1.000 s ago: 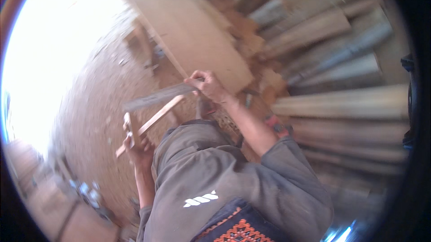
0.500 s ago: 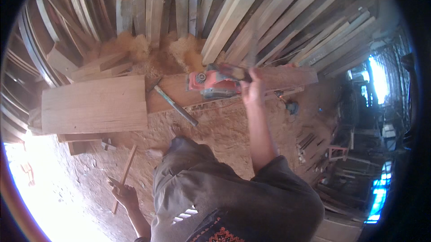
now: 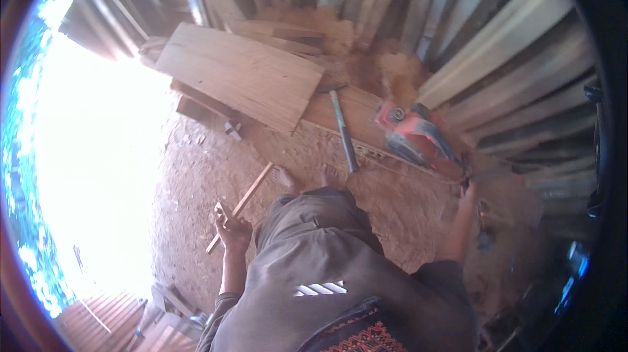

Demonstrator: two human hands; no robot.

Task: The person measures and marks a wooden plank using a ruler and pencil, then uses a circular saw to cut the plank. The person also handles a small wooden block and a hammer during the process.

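Note:
Low at the left, my left hand [image 3: 233,229] is closed on a small piece of wood [image 3: 221,209]. A thin wooden strip [image 3: 254,187] passes beside that hand; I cannot tell whether the fingers hold it too. My right hand [image 3: 467,188] reaches out at the right, closed on a small dark thing, blurred, close to the rear end of a red and grey electric hand planer [image 3: 418,135]. The planer rests on a long plank [image 3: 353,117]. A hammer [image 3: 343,131] with a worn handle leans against the plank, its head on top.
A wide board [image 3: 242,74] lies over the plank's left end. A small grey metal piece [image 3: 233,130] is on the dirt floor. Sawdust heaps [image 3: 399,74] and upright timbers [image 3: 497,38] line the far side. My bare feet [image 3: 286,179] stand close to the hammer.
The view has swung left, so the bench things appear farther right and tilted. My right hand now shows behind the planer's rear end. My left hand stays closed.

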